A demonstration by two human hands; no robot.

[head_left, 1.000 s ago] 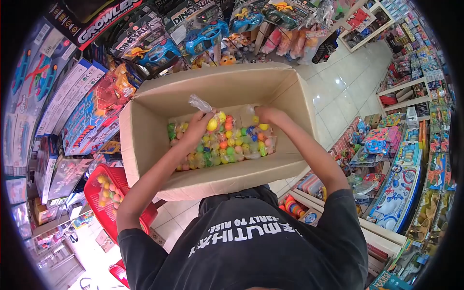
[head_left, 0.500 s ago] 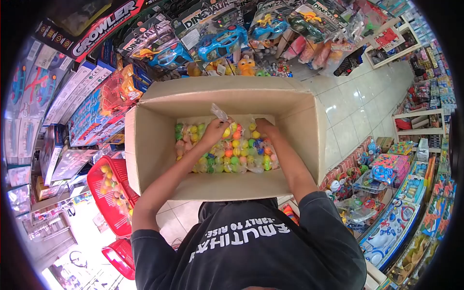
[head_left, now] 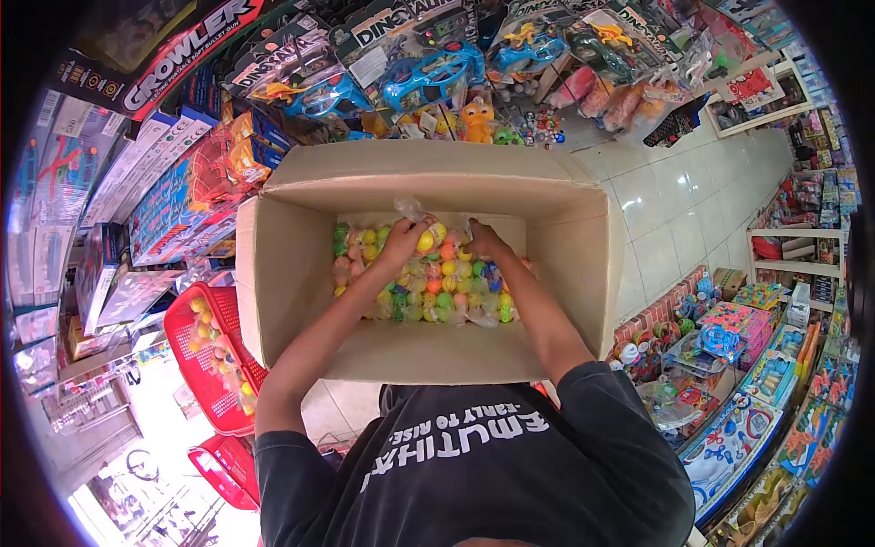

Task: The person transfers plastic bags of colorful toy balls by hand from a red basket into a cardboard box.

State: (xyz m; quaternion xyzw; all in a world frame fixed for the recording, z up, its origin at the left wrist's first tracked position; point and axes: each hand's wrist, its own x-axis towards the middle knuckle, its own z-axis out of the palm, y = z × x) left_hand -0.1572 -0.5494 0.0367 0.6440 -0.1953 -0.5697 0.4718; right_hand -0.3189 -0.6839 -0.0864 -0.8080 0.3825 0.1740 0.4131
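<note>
A large open cardboard box stands before me, its bottom covered with clear plastic bags of small colourful balls. Inside it, my left hand is closed on the gathered top of one bag of balls, slightly raised, with yellow balls showing beside the fingers. On the other side of that bag, my right hand pinches clear plastic at its edge. The fingertips of both hands are partly hidden.
Red plastic baskets stand at the left, one with more bagged balls. Boxed toys are stacked beyond them. Packaged dinosaur toys hang behind the box. Shelves of toys line the right, beside a tiled floor.
My right hand has moved left, towards my left hand. The bag at my left hand now shows its yellow balls more clearly, and the view has shifted slightly.
</note>
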